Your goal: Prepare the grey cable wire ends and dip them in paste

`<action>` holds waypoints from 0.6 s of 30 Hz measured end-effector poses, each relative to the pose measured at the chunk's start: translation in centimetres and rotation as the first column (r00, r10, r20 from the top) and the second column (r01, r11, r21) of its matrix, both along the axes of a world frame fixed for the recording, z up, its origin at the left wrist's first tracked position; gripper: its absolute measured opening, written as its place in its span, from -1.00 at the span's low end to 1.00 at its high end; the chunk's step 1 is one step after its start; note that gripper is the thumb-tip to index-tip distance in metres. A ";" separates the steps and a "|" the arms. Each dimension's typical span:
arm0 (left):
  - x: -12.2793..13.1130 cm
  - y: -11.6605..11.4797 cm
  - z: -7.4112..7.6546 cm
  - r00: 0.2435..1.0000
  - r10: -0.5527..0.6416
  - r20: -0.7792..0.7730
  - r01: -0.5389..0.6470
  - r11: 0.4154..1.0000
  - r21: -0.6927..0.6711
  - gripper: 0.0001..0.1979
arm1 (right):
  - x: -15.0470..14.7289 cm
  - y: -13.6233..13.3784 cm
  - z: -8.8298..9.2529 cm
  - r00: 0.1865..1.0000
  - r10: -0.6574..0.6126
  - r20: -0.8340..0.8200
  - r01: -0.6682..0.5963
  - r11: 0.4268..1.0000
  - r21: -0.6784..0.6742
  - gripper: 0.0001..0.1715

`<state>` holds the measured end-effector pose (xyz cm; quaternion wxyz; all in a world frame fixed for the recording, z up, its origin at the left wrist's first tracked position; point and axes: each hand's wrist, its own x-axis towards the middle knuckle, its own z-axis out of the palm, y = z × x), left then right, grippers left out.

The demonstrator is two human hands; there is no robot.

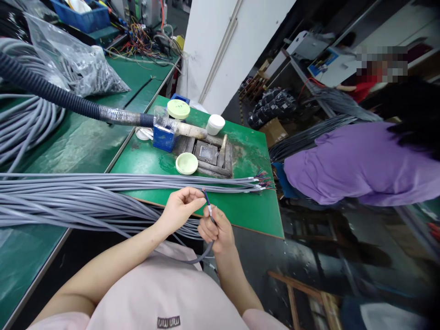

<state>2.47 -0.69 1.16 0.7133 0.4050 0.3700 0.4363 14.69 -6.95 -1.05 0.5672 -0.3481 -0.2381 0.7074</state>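
A grey cable rises from below into my right hand, whose fingers are wrapped round it close to its end. Above that grip show a white band and thin dark blue and red wires fanning out of the sheath. My left hand is on the other side, its fingers curled and its thumb and fingertips closed at these wires. Just beyond both hands lies a bundle of grey cables with stripped, coloured wire ends at the right.
A soldering pot in a dark frame sits on the green table, beside a pale green dish, white tub and blue block. A ribbed hose crosses from the left. A person in purple is at right.
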 end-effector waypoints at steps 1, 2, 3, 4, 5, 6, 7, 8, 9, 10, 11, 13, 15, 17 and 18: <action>0.1 0.0 0.0 1.000 -0.002 0.005 0.002 1.000 -0.007 -0.80 | 0.0 0.0 0.0 1.000 0.001 0.012 0.000 1.000 -0.005 -0.69; 0.1 0.1 0.0 1.000 -0.011 0.010 0.011 1.000 -0.009 -0.80 | 0.0 0.0 0.0 1.000 0.000 0.026 0.000 1.000 -0.011 -0.68; 0.1 0.1 0.0 1.000 -0.027 0.017 0.027 1.000 -0.006 -0.79 | -0.1 0.0 0.0 0.999 -0.002 0.036 0.003 1.000 -0.017 -0.67; 0.2 0.1 0.0 0.999 -0.044 0.026 0.044 0.999 0.001 -0.79 | -0.1 0.0 0.0 0.999 -0.003 0.040 0.004 1.000 -0.019 -0.67; 0.2 0.1 0.0 0.998 -0.060 0.034 0.060 0.998 0.009 -0.79 | -0.1 0.0 0.0 0.999 -0.002 0.037 0.003 1.000 -0.018 -0.67; 0.2 0.1 0.0 0.996 -0.073 0.042 0.073 0.997 0.015 -0.79 | -0.1 0.0 0.0 1.000 0.001 0.028 -0.001 1.000 -0.012 -0.68; 0.2 0.2 0.0 0.996 -0.081 0.049 0.081 0.997 0.013 -0.79 | -0.1 0.0 0.0 1.000 0.006 0.016 -0.006 1.000 -0.004 -0.68; 0.2 0.2 0.0 0.995 -0.085 0.054 0.085 0.996 -0.001 -0.79 | -0.1 0.0 0.0 1.000 0.012 0.002 -0.012 1.000 0.005 -0.69; 0.3 0.2 0.0 0.995 -0.085 0.059 0.086 0.996 -0.025 -0.78 | -0.1 0.1 -0.1 1.000 0.019 -0.013 -0.018 1.000 0.012 -0.70; 0.3 0.2 -0.1 0.994 -0.083 0.064 0.087 0.995 -0.055 -0.76 | -0.1 0.1 -0.1 0.999 0.025 -0.028 -0.025 1.000 0.018 -0.71; 0.3 0.2 -0.2 0.994 -0.083 0.070 0.088 0.992 -0.088 -0.75 | -0.1 0.1 -0.1 0.999 0.031 -0.042 -0.030 0.999 0.022 -0.71; 0.4 0.2 -0.4 0.993 -0.082 0.080 0.092 0.986 -0.142 -0.73 | -0.1 0.1 -0.3 0.997 0.044 -0.068 -0.042 0.999 0.024 -0.71; 0.5 0.2 -0.6 0.993 -0.085 0.088 0.098 0.981 -0.165 -0.72 | 0.0 0.1 -0.5 0.995 0.053 -0.081 -0.051 0.998 0.024 -0.70; 0.6 0.2 -0.8 0.992 -0.089 0.091 0.103 0.980 -0.168 -0.72 | 0.0 0.1 -0.7 0.996 0.053 -0.078 -0.052 0.998 0.018 -0.69; 0.7 0.2 -0.8 0.992 -0.092 0.091 0.106 0.981 -0.166 -0.73 | 0.0 0.1 -0.8 0.996 0.050 -0.072 -0.049 0.999 0.011 -0.68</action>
